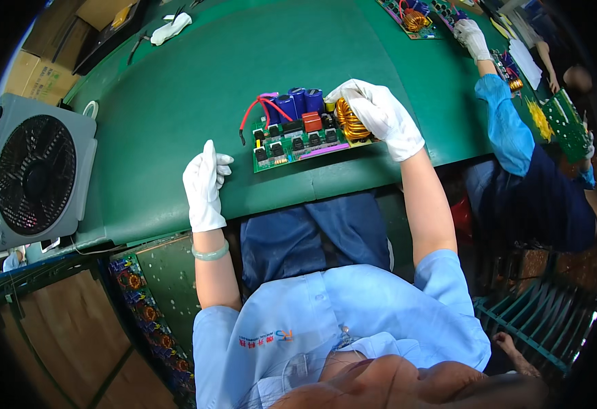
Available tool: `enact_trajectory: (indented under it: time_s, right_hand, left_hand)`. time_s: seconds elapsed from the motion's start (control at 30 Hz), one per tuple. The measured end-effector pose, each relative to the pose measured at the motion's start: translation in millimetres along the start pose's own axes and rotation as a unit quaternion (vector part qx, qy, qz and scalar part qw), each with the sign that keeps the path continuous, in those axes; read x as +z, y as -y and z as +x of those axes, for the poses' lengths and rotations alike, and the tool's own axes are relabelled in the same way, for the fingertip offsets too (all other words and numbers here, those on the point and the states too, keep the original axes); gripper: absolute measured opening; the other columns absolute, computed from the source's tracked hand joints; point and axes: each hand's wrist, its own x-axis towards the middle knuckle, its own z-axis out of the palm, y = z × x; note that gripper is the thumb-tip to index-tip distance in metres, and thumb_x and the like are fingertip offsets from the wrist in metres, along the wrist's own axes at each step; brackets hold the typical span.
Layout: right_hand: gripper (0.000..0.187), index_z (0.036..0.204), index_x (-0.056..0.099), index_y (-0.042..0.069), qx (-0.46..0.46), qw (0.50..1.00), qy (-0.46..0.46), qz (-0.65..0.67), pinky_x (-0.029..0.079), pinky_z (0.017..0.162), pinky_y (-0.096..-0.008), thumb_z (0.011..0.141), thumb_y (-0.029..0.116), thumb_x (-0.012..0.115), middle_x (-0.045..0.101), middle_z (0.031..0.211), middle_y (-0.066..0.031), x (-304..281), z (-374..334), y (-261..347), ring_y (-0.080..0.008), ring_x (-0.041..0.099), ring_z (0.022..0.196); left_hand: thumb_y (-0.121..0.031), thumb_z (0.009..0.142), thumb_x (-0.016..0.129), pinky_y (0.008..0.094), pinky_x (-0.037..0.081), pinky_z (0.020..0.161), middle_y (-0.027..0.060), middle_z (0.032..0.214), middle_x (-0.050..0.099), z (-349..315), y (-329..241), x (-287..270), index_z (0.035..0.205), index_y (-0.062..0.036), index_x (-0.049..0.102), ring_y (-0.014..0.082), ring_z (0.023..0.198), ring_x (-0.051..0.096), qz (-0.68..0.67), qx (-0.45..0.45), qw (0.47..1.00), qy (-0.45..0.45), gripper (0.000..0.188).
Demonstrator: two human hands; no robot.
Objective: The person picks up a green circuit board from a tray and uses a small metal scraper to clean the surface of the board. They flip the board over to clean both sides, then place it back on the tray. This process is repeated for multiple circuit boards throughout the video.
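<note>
In front of me a green circuit board (303, 146) sits over the green table mat near its front edge. It carries several blue capacitors (291, 104), a red block-shaped part (311, 122), a copper-wound ring coil (351, 121) and several black parts along the front. Two red wires (252, 109) bend out from its left end. My right hand (380, 117), in a white glove, grips the board's right end, with fingers curled around the coil; the fingertips are partly hidden. Left of the board, apart from it, my gloved left hand (205, 185) holds nothing, with one finger stretched upward.
A grey box fan (39, 170) stands at the table's left edge. White cloth (171, 29) lies at the back left near cardboard boxes (42, 78). At right, another person's gloved hand (472, 39) touches similar boards. More boards (150, 313) stand in a row below the table, left.
</note>
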Motion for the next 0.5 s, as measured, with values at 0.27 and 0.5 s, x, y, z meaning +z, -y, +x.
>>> enact_trajectory:
  time_s: [0.27,0.5]
  right_hand:
    - [0.027,0.103,0.069,-0.001,-0.007,1.000,-0.007,-0.026,0.050,0.084,-0.0278,0.102,0.017,0.048,0.071,0.095,-0.0077,0.9,-0.2,0.9,-0.0124,0.062,0.088]
    - [0.027,0.104,0.068,-0.002,-0.018,1.000,0.004,-0.017,0.050,0.083,-0.0276,0.098,0.017,0.050,0.070,0.094,-0.0075,-0.3,0.3,-3.4,-0.0124,0.061,0.087]
  left_hand:
    - [-0.044,0.100,0.061,0.0166,0.029,0.045,-0.0023,0.059,0.058,1.3,0.5,-0.6,0.076,-0.0048,0.068,0.0008,0.047,0.042,0.005,-0.003,1.000,0.004,0.046]
    - [-0.043,0.098,0.064,0.0180,0.030,0.046,-0.0004,0.061,0.060,0.5,0.1,-2.3,0.077,-0.0036,0.069,0.0019,0.049,0.044,0.006,-0.006,1.000,0.007,0.045]
